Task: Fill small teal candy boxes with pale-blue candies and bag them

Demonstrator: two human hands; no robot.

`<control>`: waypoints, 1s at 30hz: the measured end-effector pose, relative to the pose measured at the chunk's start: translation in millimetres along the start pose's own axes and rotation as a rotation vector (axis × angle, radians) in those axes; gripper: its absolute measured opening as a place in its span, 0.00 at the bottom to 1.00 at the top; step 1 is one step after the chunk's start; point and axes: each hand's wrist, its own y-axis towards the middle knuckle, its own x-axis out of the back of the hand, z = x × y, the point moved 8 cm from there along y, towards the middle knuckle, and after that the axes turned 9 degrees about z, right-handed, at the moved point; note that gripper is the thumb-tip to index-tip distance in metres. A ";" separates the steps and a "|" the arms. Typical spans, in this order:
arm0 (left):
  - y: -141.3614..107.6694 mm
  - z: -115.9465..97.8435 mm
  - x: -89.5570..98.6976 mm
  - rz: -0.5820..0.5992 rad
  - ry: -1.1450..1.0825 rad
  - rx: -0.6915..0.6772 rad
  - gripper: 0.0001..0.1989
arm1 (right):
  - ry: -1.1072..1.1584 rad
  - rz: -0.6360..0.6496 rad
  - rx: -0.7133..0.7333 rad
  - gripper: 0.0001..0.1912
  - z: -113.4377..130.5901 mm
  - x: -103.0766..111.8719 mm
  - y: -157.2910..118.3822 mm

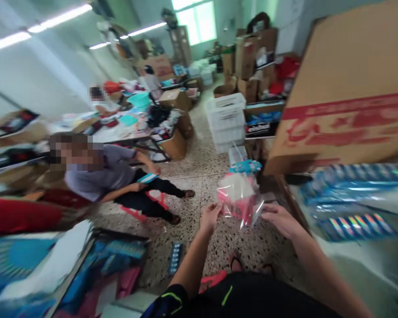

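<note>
A clear plastic bag [240, 210] is stretched between my two hands in the middle of the view, above the speckled floor. My left hand [211, 216] pinches its left edge with closed fingers. On the other side my right hand [280, 217] grips the right edge between thumb and fingers. Pink and white things show through and behind the bag; whether they are inside it I cannot tell. Just beyond lies a bright blue item [245, 166].
A large carton [348, 79] and a table of blue packs [354, 185] stand right. Left, a seated person [99, 172] holds a blue-white piece; an open box [102, 265] is nearer. White crates [226, 123] stand ahead. A blue pack [175, 258] lies on the floor.
</note>
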 end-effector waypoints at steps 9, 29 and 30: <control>-36.8 -17.2 -109.6 0.202 0.327 -0.258 0.26 | -0.145 -0.296 0.028 0.31 -20.7 97.8 -75.8; -144.4 12.8 -251.7 0.582 0.124 -0.146 0.26 | 0.210 0.160 0.300 0.48 -42.2 76.7 -161.9; -144.1 13.7 -251.1 0.617 0.167 -0.124 0.25 | 0.199 0.142 0.305 0.49 -43.8 80.6 -161.0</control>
